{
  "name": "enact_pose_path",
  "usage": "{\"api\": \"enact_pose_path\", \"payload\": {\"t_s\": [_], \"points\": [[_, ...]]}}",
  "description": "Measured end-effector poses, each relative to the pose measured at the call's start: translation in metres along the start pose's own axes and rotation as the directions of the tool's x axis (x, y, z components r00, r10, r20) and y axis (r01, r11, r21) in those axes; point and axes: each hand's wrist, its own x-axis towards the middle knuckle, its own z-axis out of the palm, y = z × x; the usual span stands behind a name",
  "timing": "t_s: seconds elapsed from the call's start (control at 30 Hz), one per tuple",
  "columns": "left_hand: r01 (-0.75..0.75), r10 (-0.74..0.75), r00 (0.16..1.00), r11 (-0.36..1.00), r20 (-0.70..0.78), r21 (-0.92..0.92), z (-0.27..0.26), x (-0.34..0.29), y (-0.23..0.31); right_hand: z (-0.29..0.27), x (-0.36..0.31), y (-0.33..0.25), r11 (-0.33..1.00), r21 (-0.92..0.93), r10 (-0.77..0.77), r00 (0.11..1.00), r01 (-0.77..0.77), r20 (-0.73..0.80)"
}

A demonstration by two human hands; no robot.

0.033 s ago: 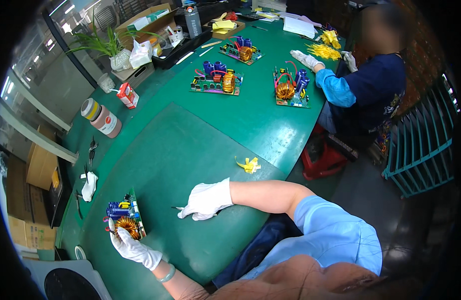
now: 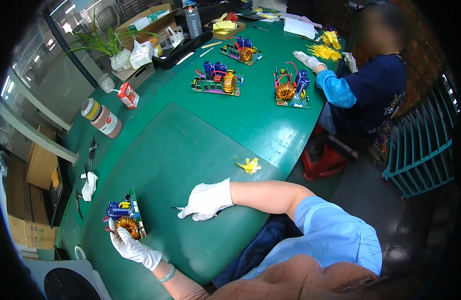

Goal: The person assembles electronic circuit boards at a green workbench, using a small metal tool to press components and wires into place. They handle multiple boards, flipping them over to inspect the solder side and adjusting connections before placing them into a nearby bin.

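Note:
At the lower left, a green circuit board (image 2: 136, 206) with blue capacitors and a copper-wound coil (image 2: 127, 227) stands tilted on the mat. My left hand (image 2: 134, 249), in a white glove, grips it by the coil end, fingertips beside the coil and a red wire. My right hand (image 2: 206, 201), also gloved, rests closed on the mat to the right of the board. A thin dark tool tip (image 2: 176, 208) sticks out past its fingers; the palm hides the rest, so its kind is unclear. A crumpled yellow scrap (image 2: 249, 165) lies beyond my right forearm.
Three similar boards (image 2: 218, 82) stand farther up the green table (image 2: 260, 120). A co-worker's gloved hand (image 2: 308, 60) lies near yellow strips (image 2: 324, 51). Along the left are a bottle (image 2: 105, 121), a red drink carton (image 2: 128, 95), black pliers (image 2: 93, 151) and a white wrapped item (image 2: 89, 186).
The co-worker's gloved hand by the yellow strips has shifted very slightly to the right. My own hands and the board look the same.

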Motion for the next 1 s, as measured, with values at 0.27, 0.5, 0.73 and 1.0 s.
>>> {"api": "enact_pose_path", "payload": {"t_s": [0.27,0.5,0.73,1.0], "points": [[-0.045,0.046,0.999,0.999,0.027,-0.027,0.000,0.001,-0.002,-0.007,-0.002,-0.007,0.997,0.023,0.070,0.997,-0.070,0.034],[-0.030,0.030,1.000,0.999,0.000,-0.030,-0.002,-0.001,-0.002,-0.007,-0.001,-0.007,0.998,0.023,0.062,0.998,-0.063,0.025],[-0.007,0.007,1.000,0.999,-0.001,-0.037,-0.004,0.002,-0.009,0.002,0.001,0.000,1.000,-0.022,0.009,1.000,-0.009,-0.017],[-0.006,0.006,1.000,1.000,-0.016,-0.016,0.000,-0.001,-0.007,0.001,-0.004,0.000,1.000,-0.031,0.006,1.000,-0.007,-0.019]]}}
